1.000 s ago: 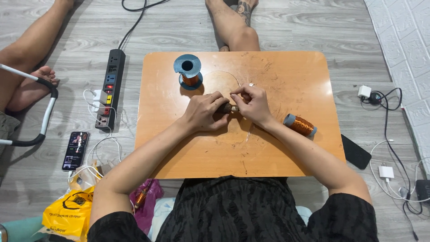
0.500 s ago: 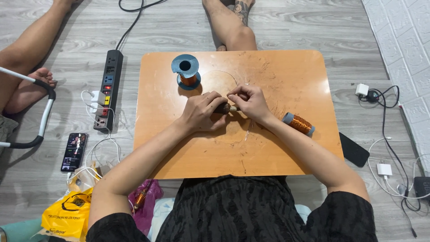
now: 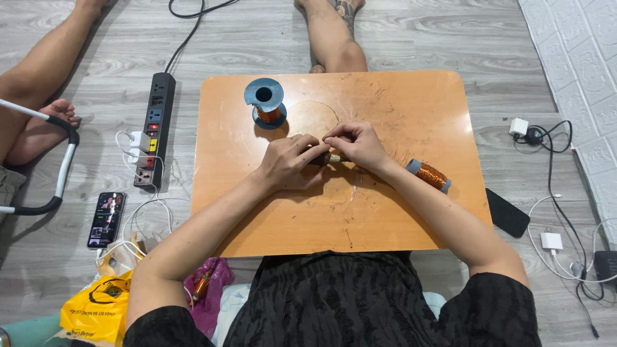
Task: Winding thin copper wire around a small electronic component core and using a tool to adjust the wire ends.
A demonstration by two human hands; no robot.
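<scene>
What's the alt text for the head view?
Both hands, left and right, pinch a small dark rod over an orange table. A blue spool of copper wire stands behind them; a wound coil lies by the right forearm, on a grey floor.

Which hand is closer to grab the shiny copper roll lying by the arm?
Probably the right hand: the copper coil lies on the table beside the right forearm. The left hand sits farther away, and both hands pinch a small dark piece.
</scene>
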